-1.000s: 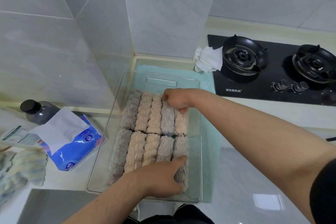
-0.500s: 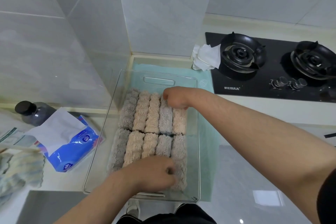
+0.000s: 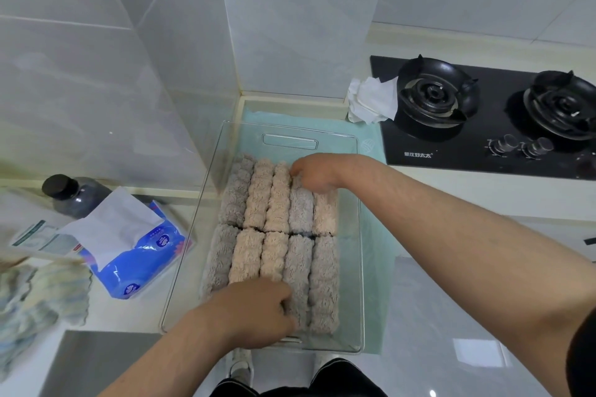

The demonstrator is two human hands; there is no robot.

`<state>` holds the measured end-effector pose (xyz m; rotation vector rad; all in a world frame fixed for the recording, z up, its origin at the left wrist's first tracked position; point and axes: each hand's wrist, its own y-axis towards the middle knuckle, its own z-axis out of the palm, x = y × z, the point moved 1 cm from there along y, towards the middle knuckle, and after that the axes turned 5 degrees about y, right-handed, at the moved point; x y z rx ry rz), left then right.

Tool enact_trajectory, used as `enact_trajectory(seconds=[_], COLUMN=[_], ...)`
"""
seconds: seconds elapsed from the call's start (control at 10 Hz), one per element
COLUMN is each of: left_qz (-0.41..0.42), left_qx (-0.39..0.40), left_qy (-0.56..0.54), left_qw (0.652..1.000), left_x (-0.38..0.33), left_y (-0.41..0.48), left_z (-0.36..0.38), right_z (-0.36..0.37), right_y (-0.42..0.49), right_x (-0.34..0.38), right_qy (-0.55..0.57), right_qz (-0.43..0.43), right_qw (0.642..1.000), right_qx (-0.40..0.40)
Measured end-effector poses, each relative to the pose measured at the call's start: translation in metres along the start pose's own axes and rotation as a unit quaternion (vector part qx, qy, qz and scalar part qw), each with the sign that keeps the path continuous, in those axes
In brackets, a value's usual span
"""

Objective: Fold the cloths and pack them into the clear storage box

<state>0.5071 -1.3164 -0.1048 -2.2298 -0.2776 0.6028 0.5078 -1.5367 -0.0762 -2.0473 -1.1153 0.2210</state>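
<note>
A tissue pack [image 3: 142, 255] lies left of the left hand [image 3: 258, 313], which grips the near rolled cloths [image 3: 274, 209] inside the clear box [image 3: 350, 284]. The right hand [image 3: 314, 172] pinches the far row; a stove [image 3: 451, 145] sits right of it.

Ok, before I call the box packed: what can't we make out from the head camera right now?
Head view only.
Right hand fingertips: sunk among the far-row rolled cloths, so any grip is hidden.
Left hand: its back hides its fingers and the near roll ends.
Clear storage box floor: covered by rolls; a lower layer cannot be told.
Striped cloth: blurred, cut off by the left edge.
</note>
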Motion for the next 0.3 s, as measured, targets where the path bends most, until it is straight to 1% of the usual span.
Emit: enact_trajectory(seconds=[0.1,0.2,0.3], left_qz=[0.02,0.035,0.047], left_qx=[0.008,0.028,-0.065], left_qy=[0.005,-0.048,-0.177], left_qw=[1.0,0.998,0.981], left_x=[0.003,0.008,0.023], left_y=[0.001,0.001,-0.006], left_z=[-0.001,-0.006,-0.02], right_z=[0.007,0.013,0.014], right_y=[0.002,-0.002,-0.008], right_x=[0.001,0.0,-0.004], right_qy=[-0.007,0.034,0.125], right_qz=[-0.012,-0.015,-0.019], right_qw=[1.0,0.999,0.99], right_qx=[0.006,0.0,-0.058])
